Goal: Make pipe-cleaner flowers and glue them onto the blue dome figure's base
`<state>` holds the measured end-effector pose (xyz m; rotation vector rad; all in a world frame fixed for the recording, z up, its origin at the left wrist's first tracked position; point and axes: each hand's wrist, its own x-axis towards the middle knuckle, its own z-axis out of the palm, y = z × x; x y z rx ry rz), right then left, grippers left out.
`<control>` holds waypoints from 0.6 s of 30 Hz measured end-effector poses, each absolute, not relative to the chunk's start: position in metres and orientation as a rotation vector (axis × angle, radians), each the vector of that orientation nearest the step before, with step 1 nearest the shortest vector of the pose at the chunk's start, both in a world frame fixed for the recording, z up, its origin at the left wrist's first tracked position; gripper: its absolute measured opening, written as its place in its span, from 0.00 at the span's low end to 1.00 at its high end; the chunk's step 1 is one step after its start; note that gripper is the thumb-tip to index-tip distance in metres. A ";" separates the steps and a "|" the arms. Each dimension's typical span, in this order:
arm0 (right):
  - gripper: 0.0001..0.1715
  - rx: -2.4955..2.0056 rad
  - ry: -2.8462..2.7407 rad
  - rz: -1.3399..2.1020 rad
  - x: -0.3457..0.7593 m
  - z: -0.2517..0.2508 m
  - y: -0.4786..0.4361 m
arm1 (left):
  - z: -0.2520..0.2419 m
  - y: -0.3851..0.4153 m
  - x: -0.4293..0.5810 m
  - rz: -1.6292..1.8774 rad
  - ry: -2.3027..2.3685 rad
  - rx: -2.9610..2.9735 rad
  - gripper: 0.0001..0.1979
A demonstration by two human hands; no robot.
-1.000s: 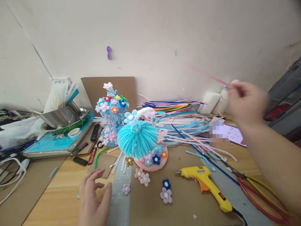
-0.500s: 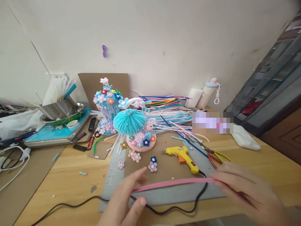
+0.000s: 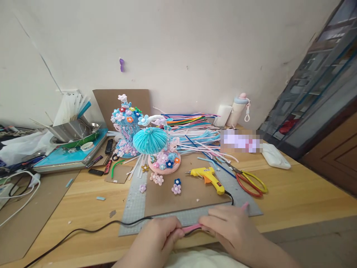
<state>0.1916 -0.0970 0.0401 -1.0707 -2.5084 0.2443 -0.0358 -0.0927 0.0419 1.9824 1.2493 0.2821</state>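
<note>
Low in front of me, a pink pipe cleaner point(image 3: 192, 227) runs between my two hands. My left hand point(image 3: 163, 236) pinches one end, and my right hand point(image 3: 230, 230) is closed around it farther along, with its other tip poking out past the knuckles. Beyond my hands lies a yellow hot glue gun point(image 3: 208, 178), its nozzle pointing left. Left of it are small fuzzy flowers, lilac point(image 3: 176, 189) and dark blue point(image 3: 177, 181). Behind stands a turquoise fuzzy dome point(image 3: 150, 141) over a round pink base point(image 3: 164, 170) covered with flowers.
Scissors point(image 3: 251, 182) with red and yellow handles lie right of the glue gun. Its black cord point(image 3: 92, 230) crosses the table's front. Bundles of pipe cleaners point(image 3: 195, 136) spread along the back. A metal bowl point(image 3: 74, 130) sits left on a blue book. A tumbler point(image 3: 238, 109) leans by the wall.
My hands have come closer together and nearer to me. The left hand, loosely apart before, now pinches the pink pipe cleaner. The view has shifted slightly.
</note>
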 end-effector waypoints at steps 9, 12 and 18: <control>0.10 -1.149 -2.177 0.062 0.228 0.030 -0.097 | 0.041 -0.022 -0.105 0.487 1.869 1.924 0.12; 0.09 -1.137 -2.167 0.074 0.227 0.031 -0.096 | 0.042 0.040 -0.129 0.578 2.128 1.870 0.10; 0.10 -1.120 -2.208 0.182 0.216 0.034 -0.099 | 0.028 0.116 -0.122 0.486 2.096 1.833 0.15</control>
